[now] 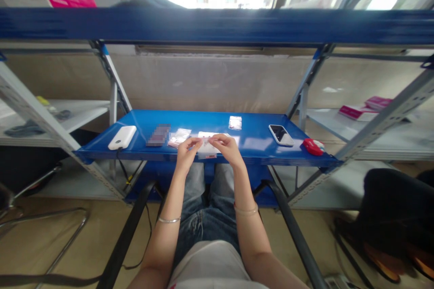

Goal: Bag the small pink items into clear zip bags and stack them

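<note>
Between my two hands a small clear plastic bag is stretched at its top edge, above the front edge of the blue shelf. My left hand pinches the bag's left corner, and my right hand pinches the right one. Something small and reddish shows near the bag's bottom, too small to name. Behind the bag lies a white sheet, partly covered by my fingers. Left of my left hand sit some clear packets. Farther back rests another small clear packet.
A white power bank with a cable and a blurred dark object lie at left. To the right are a phone and a red-and-white item. An upper blue beam crosses ahead. Chair armrests flank me; a person's dark-clothed legs show at right.
</note>
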Demonstrator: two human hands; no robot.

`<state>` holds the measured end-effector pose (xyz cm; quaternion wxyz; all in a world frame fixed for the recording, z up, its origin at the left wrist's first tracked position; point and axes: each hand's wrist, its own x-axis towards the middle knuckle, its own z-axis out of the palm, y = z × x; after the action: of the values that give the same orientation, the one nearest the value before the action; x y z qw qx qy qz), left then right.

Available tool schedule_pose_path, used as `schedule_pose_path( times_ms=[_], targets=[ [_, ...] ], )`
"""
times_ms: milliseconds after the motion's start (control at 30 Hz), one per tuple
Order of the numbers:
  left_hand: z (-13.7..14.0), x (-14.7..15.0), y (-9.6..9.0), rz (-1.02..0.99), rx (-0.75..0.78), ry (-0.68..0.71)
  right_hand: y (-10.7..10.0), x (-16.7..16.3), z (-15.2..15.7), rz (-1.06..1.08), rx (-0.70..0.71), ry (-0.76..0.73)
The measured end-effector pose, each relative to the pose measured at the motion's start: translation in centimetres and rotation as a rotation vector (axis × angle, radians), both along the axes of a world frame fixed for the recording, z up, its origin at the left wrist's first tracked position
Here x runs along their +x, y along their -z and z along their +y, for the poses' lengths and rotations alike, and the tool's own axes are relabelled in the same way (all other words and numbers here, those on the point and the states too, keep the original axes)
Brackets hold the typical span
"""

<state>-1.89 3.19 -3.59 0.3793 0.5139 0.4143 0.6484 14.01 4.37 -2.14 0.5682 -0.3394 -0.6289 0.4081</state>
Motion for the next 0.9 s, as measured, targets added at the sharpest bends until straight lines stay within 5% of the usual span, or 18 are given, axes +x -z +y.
schedule_pose_path(
  times_ms=[433, 900],
  targets=[
    [-0.08, 0.08, -0.18, 0.054, 0.030, -0.047, -0.32, -0.06, -0.08, -0.087, 0.123, 0.035],
    [-0.82, 0.16, -0.99, 0.127, 0.040, 0.013, -0.53, 0.09, -0.52, -0.033, 0.042, -0.013]
  ],
)
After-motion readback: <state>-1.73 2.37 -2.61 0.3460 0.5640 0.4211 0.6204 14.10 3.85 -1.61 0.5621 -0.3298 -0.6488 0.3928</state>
